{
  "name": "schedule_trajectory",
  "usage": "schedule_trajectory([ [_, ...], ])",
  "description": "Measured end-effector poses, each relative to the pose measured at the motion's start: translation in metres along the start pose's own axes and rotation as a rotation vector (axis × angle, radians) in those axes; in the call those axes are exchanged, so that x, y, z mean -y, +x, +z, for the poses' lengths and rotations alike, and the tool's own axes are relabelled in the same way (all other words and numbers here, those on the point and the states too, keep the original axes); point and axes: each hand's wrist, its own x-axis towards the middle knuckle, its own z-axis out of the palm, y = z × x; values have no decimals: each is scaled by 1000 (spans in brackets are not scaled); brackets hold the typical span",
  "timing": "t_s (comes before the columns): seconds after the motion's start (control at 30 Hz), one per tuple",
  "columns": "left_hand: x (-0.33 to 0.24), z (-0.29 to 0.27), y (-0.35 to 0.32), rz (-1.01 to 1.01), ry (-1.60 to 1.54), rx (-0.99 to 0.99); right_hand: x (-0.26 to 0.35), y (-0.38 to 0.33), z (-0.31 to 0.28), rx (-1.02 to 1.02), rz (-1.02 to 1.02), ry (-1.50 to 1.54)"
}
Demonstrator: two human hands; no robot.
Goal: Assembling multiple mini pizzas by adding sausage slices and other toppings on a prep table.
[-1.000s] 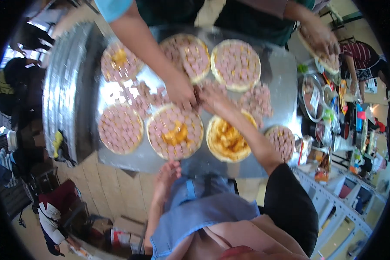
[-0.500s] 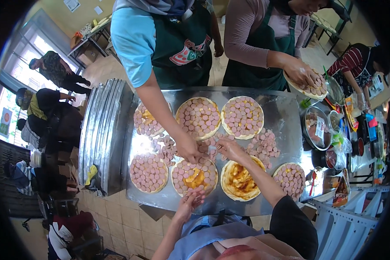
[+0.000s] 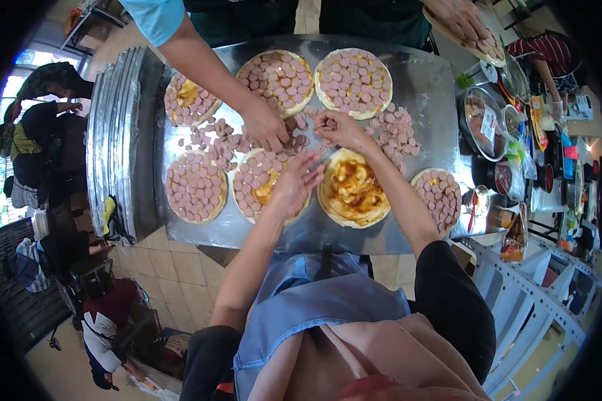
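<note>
My left hand (image 3: 295, 185) is open, palm turned up and fingers spread, over the right side of a partly covered pizza (image 3: 249, 194). Sausage slices ring that pizza around a patch of orange sauce. My right hand (image 3: 346, 131) has its fingers curled around several sausage slices (image 3: 328, 124), above the far edge of a pizza base (image 3: 353, 190) spread only with sauce. Beside my right forearm lies a heap of sausage slices (image 3: 393, 137). A co-worker's hand (image 3: 266, 125) reaches into the slices on the tabletop, left of my right hand.
More slice-covered pizzas, such as one (image 3: 354, 83) at the back, rest on the metal table (image 3: 435, 87). Stacked metal trays (image 3: 124, 134) stand left. Another person's hand (image 3: 458, 17) presses on a tilted pizza at far right, near a metal bowl (image 3: 483, 123).
The view has tipped toward me. My left hand has moved up and right from the partly covered pizza's near edge. The co-worker's hand has shifted from that pizza to the loose slices.
</note>
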Motion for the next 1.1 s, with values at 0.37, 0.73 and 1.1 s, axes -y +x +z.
schedule_trajectory([
  [0.37, 1, 15, 68, -80, -309, 151, 39, -39, 11, 45, -175, -353],
  [0.73, 18, 2, 105, -82, -678, 355, 63, -47, 13, 50, -301, -583],
  [1.1, 27, 0, 104, -61, -678, 388, 48, -43, 6, -142, -69, -219],
])
